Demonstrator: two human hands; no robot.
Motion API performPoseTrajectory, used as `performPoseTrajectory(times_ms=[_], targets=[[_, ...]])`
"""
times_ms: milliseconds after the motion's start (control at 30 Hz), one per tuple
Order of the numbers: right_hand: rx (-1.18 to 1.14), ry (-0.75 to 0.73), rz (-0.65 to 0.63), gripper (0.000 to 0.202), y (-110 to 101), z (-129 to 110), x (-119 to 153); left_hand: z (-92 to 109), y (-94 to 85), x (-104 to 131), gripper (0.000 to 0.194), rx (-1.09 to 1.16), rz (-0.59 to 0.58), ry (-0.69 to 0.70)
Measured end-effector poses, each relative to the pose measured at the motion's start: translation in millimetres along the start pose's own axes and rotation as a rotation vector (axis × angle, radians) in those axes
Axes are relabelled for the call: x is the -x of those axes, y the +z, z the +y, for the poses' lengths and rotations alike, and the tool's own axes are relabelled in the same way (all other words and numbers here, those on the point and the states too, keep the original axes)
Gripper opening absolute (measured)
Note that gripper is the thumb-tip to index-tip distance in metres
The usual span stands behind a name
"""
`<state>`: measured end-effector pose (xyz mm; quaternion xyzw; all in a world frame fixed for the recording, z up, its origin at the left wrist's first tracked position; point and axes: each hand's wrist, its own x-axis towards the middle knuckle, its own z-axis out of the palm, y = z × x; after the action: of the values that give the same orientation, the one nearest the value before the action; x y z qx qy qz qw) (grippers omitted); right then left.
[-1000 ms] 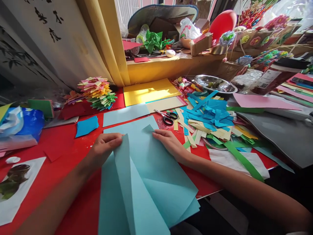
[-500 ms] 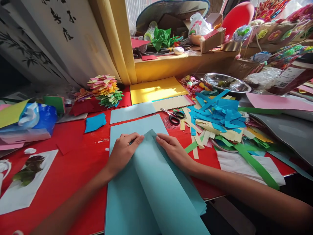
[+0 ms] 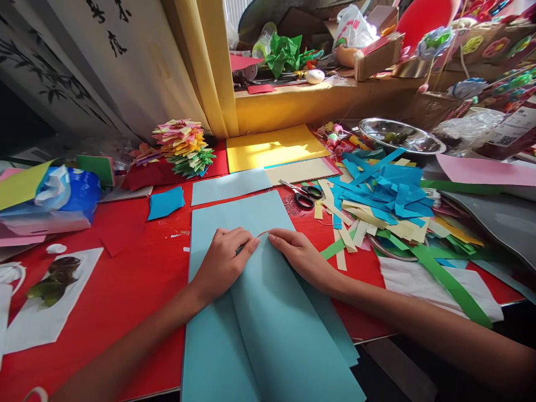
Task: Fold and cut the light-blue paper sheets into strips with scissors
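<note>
A light blue sheet of paper [image 3: 285,312] curves up toward me, its far edge pinched between my two hands. My left hand [image 3: 226,257] has thumb and fingers closed on that edge at the left. On the right side, my right hand [image 3: 299,254] grips the same edge with thumb and fingertips. More light blue paper [image 3: 234,215] lies flat beneath, on the red table [image 3: 142,290]. Black-handled scissors [image 3: 305,195] rest just beyond my right hand. A small blue paper piece [image 3: 166,202] is at the far left of the sheets.
Blue, cream and green paper strips [image 3: 385,192] are heaped at the right, near a metal bowl [image 3: 402,135]. A folded-paper stack [image 3: 186,148] stands at the back left. Yellow paper [image 3: 276,148] lies at the back. A blue tissue pack [image 3: 71,198] sits at far left.
The far corner of the held sheet, which stuck up between my hands, is now folded down toward me. My hands stay on the edge; the view shifted slightly.
</note>
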<state>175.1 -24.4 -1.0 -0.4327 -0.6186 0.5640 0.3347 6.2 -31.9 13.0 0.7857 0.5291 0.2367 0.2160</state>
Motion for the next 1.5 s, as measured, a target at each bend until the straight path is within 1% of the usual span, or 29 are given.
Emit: performPoseTrajectory(times_ms=[133,433,600,900,1067,1333,1433,1500], targets=[[-0.013,-0.015,-0.004,0.028,0.7,1.2,-0.3,0.2,0.4,1.2,0.026,-0.004,0.011,0.020],[-0.045,-0.060,-0.079,0.028,0.0,6.0,-1.1,-3.6,1.6,2.8,0.025,-0.086,0.031,0.125],[-0.071,-0.103,-0.115,0.028,-2.3,4.4,-0.7,-4.6,1.2,3.2,0.023,-0.107,0.027,0.154],[-0.026,-0.138,-0.110,0.030,-4.4,6.2,-2.2,-5.4,1.2,2.6,0.022,-0.147,-0.003,0.166],[0.015,-0.129,-0.103,0.031,-4.6,5.9,-2.0,-5.0,1.1,2.9,0.023,-0.160,0.001,0.159],[0.004,-0.118,-0.129,0.032,-4.5,3.4,-0.7,-3.4,2.7,4.1,0.023,-0.166,0.011,0.135],[0.003,-0.128,-0.115,0.031,-4.1,4.3,-1.2,-3.7,3.2,4.2,0.022,-0.157,0.011,0.125],[0.015,-0.116,-0.082,0.030,-4.9,4.7,-1.9,-4.4,3.1,3.7,0.020,-0.136,0.011,0.113]])
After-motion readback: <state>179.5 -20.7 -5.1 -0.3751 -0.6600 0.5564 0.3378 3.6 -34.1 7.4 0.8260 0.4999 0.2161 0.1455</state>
